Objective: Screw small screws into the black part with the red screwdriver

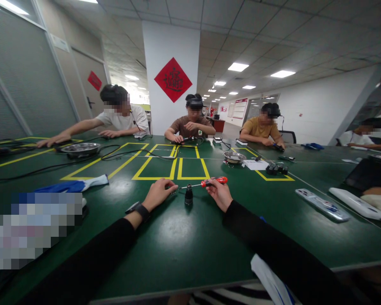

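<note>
Green tabletop [228,258] — right hand [220,195] grips a red-and-black screwdriver [218,181], left hand [159,193] pinched narrow.

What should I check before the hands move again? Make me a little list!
1. Screwdriver held by its handle: ok, the right hand has the red handle.
2. Black part upright: ok, it stands on the green table between the hands.
3. Black part held steady: not ok, neither hand is gripping it.
4. Screwdriver tip well away from skin: not ok, it ends close by the left hand.
5. Metal shaft clear of the black part: cannot tell, it crosses at the part's top.
6. What the left hand pinches: cannot tell, too small to make out.
</note>
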Demonstrator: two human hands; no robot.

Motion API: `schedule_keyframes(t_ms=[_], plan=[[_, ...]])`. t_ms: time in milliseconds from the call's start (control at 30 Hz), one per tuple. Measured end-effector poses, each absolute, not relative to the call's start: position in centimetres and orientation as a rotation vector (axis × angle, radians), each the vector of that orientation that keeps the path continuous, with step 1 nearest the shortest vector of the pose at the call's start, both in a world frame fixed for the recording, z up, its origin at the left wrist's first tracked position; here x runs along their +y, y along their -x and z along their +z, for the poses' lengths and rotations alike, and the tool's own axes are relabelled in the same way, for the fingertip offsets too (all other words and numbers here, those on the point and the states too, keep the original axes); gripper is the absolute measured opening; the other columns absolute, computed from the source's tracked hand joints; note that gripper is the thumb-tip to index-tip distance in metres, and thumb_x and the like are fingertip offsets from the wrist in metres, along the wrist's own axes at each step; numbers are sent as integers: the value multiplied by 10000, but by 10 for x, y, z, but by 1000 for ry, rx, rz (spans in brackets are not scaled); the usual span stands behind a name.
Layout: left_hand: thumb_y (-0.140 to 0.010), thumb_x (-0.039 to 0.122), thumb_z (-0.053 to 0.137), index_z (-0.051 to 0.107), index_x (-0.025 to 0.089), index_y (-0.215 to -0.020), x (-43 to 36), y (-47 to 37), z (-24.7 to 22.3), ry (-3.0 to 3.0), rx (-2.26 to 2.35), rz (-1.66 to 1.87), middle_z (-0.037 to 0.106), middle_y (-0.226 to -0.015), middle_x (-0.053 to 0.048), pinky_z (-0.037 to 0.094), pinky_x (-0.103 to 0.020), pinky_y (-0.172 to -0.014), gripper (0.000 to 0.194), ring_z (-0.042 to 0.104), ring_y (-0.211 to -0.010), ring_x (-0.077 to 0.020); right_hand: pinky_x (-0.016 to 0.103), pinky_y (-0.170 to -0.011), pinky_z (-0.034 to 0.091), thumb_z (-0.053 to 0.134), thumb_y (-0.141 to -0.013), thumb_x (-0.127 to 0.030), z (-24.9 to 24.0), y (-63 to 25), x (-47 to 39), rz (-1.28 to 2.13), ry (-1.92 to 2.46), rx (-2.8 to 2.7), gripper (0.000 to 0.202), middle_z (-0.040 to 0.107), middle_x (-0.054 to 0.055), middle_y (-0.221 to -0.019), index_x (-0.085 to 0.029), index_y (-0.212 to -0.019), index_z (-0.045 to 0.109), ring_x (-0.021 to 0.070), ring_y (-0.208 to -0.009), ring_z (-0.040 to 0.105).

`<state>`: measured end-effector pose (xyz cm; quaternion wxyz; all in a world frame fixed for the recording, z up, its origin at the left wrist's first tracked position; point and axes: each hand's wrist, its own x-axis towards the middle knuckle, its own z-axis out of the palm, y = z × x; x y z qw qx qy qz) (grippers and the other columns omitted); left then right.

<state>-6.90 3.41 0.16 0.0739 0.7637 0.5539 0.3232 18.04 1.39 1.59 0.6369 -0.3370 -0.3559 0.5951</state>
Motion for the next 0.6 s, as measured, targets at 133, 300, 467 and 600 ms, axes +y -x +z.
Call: schedule_keyframes(t_ms=[133, 300, 467, 600], plan=[[-754, 515, 534, 659, 205, -838, 30, 65, 4, -2339, 1525, 1054, 641, -890, -42, 418, -317, -805, 344, 561, -883, -218, 170, -478, 479, 664, -660, -176, 16, -180, 13, 1379, 743, -794, 149, 674, 24, -664, -148, -763, 560, 81, -489, 589], [-769, 478, 532, 664, 205, -799, 27, 62, 6, -2298, 1471, 1087, 657, -853, -32, 426, -309, -792, 304, 582, -848, -207, 168, -483, 483, 667, -665, -175, 18, -182, 14, 1404, 708, -776, 152, 669, 21, -657, -149, -775, 566, 78, -491, 585], [-777, 437, 530, 653, 191, -775, 28, 61, 7, -2240, 1445, 1094, 656, -796, -27, 428, -294, -740, 275, 591, -783, -192, 180, -483, 485, 665, -671, -171, 16, -182, 16, 1423, 694, -764, 141, 666, 21, -656, -150, -776, 574, 84, -496, 584], [-813, 451, 470, 607, 180, -760, 31, 62, 4, -2202, 1511, 1117, 623, -736, -21, 416, -278, -674, 309, 568, -724, -181, 180, -510, 485, 668, -664, -174, 21, -182, 13, 1419, 666, -761, 165, 678, 11, -725, -173, -795, 569, 76, -519, 589]])
